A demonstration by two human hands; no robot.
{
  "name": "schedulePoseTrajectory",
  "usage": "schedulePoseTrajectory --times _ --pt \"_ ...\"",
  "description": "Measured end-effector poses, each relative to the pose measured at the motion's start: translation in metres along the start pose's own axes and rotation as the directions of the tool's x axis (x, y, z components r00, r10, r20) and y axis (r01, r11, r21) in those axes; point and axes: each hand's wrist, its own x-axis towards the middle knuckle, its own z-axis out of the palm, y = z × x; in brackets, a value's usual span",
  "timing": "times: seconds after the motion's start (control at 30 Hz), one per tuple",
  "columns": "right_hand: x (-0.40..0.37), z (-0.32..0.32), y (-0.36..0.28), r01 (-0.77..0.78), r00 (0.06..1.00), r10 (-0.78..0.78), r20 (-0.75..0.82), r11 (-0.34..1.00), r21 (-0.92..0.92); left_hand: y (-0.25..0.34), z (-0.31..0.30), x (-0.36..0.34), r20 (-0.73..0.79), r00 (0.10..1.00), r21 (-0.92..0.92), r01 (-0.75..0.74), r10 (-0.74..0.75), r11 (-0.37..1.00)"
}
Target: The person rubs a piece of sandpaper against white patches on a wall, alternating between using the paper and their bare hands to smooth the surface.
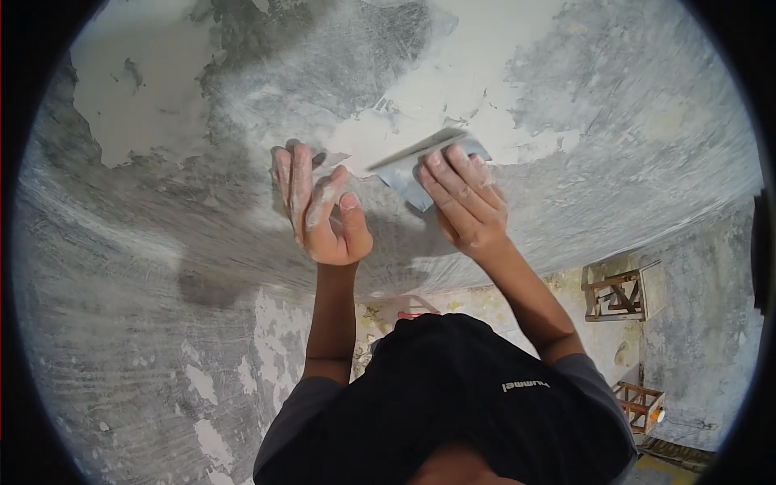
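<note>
My right hand grips a wide, flat metal scraper blade, its fingers pressed over the blade's right part. The blade is tilted against the grey wall surface, beside a white plaster patch. To the left, my left hand is raised close to the same surface. Its fingers are apart and smeared with white, with the thumb bent up, and I see nothing held in it. A small pale shape with a dark shadow lies behind its fingertips, too unclear to name.
Another white patch covers the upper left of the surface. At the right stand a wooden frame stool and, lower, a second wooden frame with a small orange and white object. A black shirt fills the bottom centre.
</note>
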Motion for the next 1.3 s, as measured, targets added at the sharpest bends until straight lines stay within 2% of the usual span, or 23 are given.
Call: schedulePoseTrajectory --times 0.07,0.13,0.2,0.27,0.33,0.37,0.47,0.5,0.53,0.6,0.63,0.67,0.73,0.8,0.87,0.93,1.0,1.03,1.1,1.13,1.2,1.27,1.3 --pt "-0.007 -0.012 0.026 0.044 0.999 -0.044 -0.025 0.999 -0.019 0.000 0.002 0.004 0.024 0.999 0.064 0.043 -0.045 0.997" --pt "0.005 -0.014 0.043 0.098 0.994 -0.100 -0.048 0.994 -0.036 -0.002 0.008 0.003 0.011 1.000 0.096 -0.002 0.001 0.995" --pt "0.031 -0.018 0.045 0.016 0.963 -0.034 -0.268 0.998 -0.067 -0.005 0.009 0.001 0.009 0.999 0.122 -0.044 0.043 0.992" --pt "0.040 -0.012 0.026 -0.021 0.970 0.006 -0.242 0.998 -0.059 -0.005 0.009 0.000 -0.007 1.000 0.098 -0.021 0.021 0.995" --pt "0.037 -0.017 0.011 0.100 0.994 -0.100 0.037 0.995 0.000 -0.003 0.008 0.001 0.010 1.000 0.099 -0.021 0.020 0.995" --pt "0.024 -0.017 0.020 0.158 0.985 -0.154 0.077 0.987 -0.040 -0.004 0.007 0.002 0.021 1.000 0.104 -0.023 0.021 0.994" --pt "0.014 -0.022 0.055 0.210 0.976 -0.216 -0.025 0.968 -0.138 -0.009 0.007 -0.001 0.012 0.998 0.089 -0.055 0.054 0.995" --pt "0.020 -0.026 0.061 0.135 0.987 -0.142 -0.074 0.987 -0.085 -0.009 0.006 -0.002 0.013 0.998 0.088 -0.055 0.054 0.995" --pt "0.026 -0.029 0.058 0.131 0.988 -0.137 -0.072 0.988 -0.085 -0.008 0.006 -0.002 0.022 0.999 0.097 -0.046 0.044 0.994" --pt "0.046 -0.026 0.035 -0.025 0.994 0.007 -0.111 0.988 -0.154 -0.006 0.007 -0.003 0.034 0.999 0.101 -0.033 0.029 0.994" --pt "0.041 -0.016 0.027 0.003 0.995 -0.005 -0.099 1.000 -0.023 -0.007 0.007 -0.003 0.033 0.999 0.104 -0.034 0.031 0.994" --pt "0.027 -0.010 0.033 -0.002 0.995 -0.001 -0.100 1.000 -0.025 -0.008 0.008 -0.003 0.034 0.999 0.107 -0.039 0.036 0.994" --pt "-0.004 -0.009 0.056 0.275 0.961 -0.273 0.032 0.956 -0.105 -0.009 0.006 -0.002 0.043 0.998 0.106 -0.048 0.044 0.993" --pt "0.013 -0.035 0.065 0.258 0.966 -0.258 0.014 0.963 -0.083 -0.010 0.007 -0.003 0.040 0.998 0.113 -0.046 0.042 0.992" --pt "0.031 -0.044 0.062 0.054 0.992 -0.074 -0.100 0.981 -0.187 -0.011 0.009 -0.004 0.026 0.997 0.113 -0.076 0.073 0.991" --pt "0.039 -0.017 0.041 -0.005 0.986 0.003 -0.168 1.000 -0.015 -0.010 0.009 -0.004 0.027 0.998 0.125 -0.061 0.058 0.990" --pt "0.025 -0.012 0.020 0.128 0.990 -0.131 0.049 0.990 0.066 -0.007 0.010 -0.002 0.030 0.998 0.139 -0.054 0.050 0.989" --pt "0.016 -0.014 0.027 0.125 0.991 -0.129 0.049 0.990 0.063 -0.006 0.009 -0.001 0.031 0.999 0.129 -0.044 0.040 0.991" --pt "0.001 -0.026 0.048 0.274 0.957 -0.268 0.110 0.961 -0.046 -0.008 0.008 0.000 0.026 0.999 0.121 -0.041 0.038 0.992" --pt "0.003 -0.029 0.052 0.279 0.956 -0.272 0.105 0.959 -0.049 -0.010 0.007 -0.002 0.028 0.998 0.114 -0.052 0.049 0.992" --pt "0.012 -0.038 0.054 0.088 0.995 -0.094 -0.033 0.986 -0.142 -0.011 0.007 -0.003 0.033 0.998 0.103 -0.059 0.056 0.993" --pt "0.019 -0.014 0.027 -0.090 0.981 0.064 -0.184 0.986 -0.139 -0.008 0.008 -0.004 0.041 0.999 0.126 -0.035 0.030 0.991" --pt "0.012 -0.010 0.017 -0.003 0.998 -0.002 -0.058 0.996 -0.091 -0.006 0.008 -0.006 0.042 0.999 0.123 -0.027 0.022 0.992"
